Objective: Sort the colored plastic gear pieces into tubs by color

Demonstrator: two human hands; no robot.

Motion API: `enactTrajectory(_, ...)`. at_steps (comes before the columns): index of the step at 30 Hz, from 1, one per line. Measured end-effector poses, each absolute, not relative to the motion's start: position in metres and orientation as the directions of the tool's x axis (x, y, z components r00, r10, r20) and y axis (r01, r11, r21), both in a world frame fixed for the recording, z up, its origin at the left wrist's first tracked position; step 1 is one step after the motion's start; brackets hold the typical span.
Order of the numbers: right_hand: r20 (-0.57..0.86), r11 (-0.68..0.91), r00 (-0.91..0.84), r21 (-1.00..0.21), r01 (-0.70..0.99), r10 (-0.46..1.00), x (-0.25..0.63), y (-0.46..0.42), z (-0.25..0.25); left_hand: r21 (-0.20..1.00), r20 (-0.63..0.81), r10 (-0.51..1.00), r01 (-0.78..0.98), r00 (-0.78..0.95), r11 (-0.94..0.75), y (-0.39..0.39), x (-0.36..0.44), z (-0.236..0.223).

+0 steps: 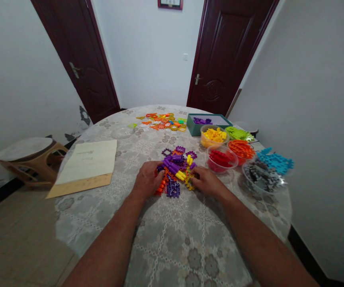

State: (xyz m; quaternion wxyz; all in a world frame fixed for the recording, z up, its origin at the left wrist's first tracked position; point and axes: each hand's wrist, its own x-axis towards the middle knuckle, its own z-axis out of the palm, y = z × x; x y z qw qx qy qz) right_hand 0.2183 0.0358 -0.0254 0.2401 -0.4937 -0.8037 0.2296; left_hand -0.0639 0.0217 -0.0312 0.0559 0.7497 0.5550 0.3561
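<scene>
A built cluster of purple, yellow and orange plastic pieces [175,171] lies on the round table [172,239] in front of me. My left hand [147,180] rests against its left side, fingers curled on the orange and purple parts. On the cluster's right side is my right hand [207,181], with its fingers closed on the yellow pieces. Both forearms reach in from the bottom edge.
Clear bowls hold yellow [214,135], red [221,158], orange [241,149] and dark [261,177] pieces at the right, with green [237,132] and blue [275,160] piles and a teal box [209,123]. Loose pieces [161,121] lie far back. Paper on an envelope [86,163] lies left. A stool [30,157] stands beside the table.
</scene>
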Motion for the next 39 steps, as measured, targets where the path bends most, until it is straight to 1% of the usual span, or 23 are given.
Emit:
enactTrajectory(3,0.081,0.354,-0.436,-0.724,0.592,0.896,0.22,0.035,-0.02,0.478,0.468,0.873,0.793,0.135,-0.379,0.021,-0.064,-0.029)
enactTrajectory(5,0.07,0.312,-0.437,-0.8,0.513,0.897,0.219,0.034,-0.016,0.479,0.463,0.876,0.794,0.133,-0.374,0.021,-0.064,-0.028)
enactTrajectory(9,0.055,0.195,-0.366,-0.913,0.359,0.929,0.215,0.035,-0.011,0.488,0.468,0.874,0.786,0.131,-0.38,0.022,-0.065,-0.029)
enactTrajectory(11,0.042,0.137,-0.318,-0.95,0.281,0.947,0.213,0.037,-0.01,0.488,0.475,0.872,0.787,0.123,-0.377,0.023,-0.066,-0.031)
enactTrajectory(16,0.069,0.098,-0.167,-0.979,0.177,0.984,0.215,0.042,-0.008,0.482,0.471,0.879,0.812,0.076,-0.329,0.026,-0.067,-0.033)
enactTrajectory(19,0.08,0.092,-0.105,-0.989,0.114,0.991,0.216,0.042,-0.005,0.481,0.48,0.875,0.817,0.058,-0.318,0.026,-0.067,-0.031)
enactTrajectory(21,0.089,0.094,-0.086,-0.994,0.052,0.992,0.217,0.041,-0.002,0.484,0.484,0.873,0.813,0.058,-0.322,0.026,-0.067,-0.03)
enactTrajectory(27,0.051,0.041,-0.079,-0.992,-0.115,0.996,0.217,0.04,0.001,0.475,0.494,0.868,0.823,0.045,-0.313,0.027,-0.067,-0.032)
enactTrajectory(29,0.048,0.039,-0.055,-0.989,-0.145,0.997,0.215,0.041,-0.001,0.471,0.501,0.864,0.822,0.049,-0.32,0.027,-0.067,-0.033)
enactTrajectory(31,0.046,0.044,-0.014,-0.992,-0.122,0.999,0.214,0.041,-0.002,0.472,0.504,0.862,0.821,0.048,-0.322,0.027,-0.067,-0.033)
enactTrajectory(34,0.086,0.086,0.048,-0.996,0.006,0.995,0.218,0.04,0.005,0.467,0.507,0.861,0.827,0.041,-0.314,0.027,-0.068,-0.034)
enactTrajectory(35,0.113,0.108,0.063,-0.991,0.079,0.992,0.221,0.041,0.011,0.466,0.512,0.859,0.83,0.029,-0.306,0.028,-0.069,-0.035)
enactTrajectory(37,0.167,0.14,0.077,-0.95,0.278,0.983,0.23,0.045,0.025,0.472,0.523,0.853,0.835,-0.006,-0.283,0.029,-0.071,-0.037)
enactTrajectory(39,0.231,0.155,0.082,-0.836,0.526,0.969,0.242,0.057,0.043,0.486,0.525,0.85,0.835,-0.042,-0.259,0.03,-0.073,-0.04)
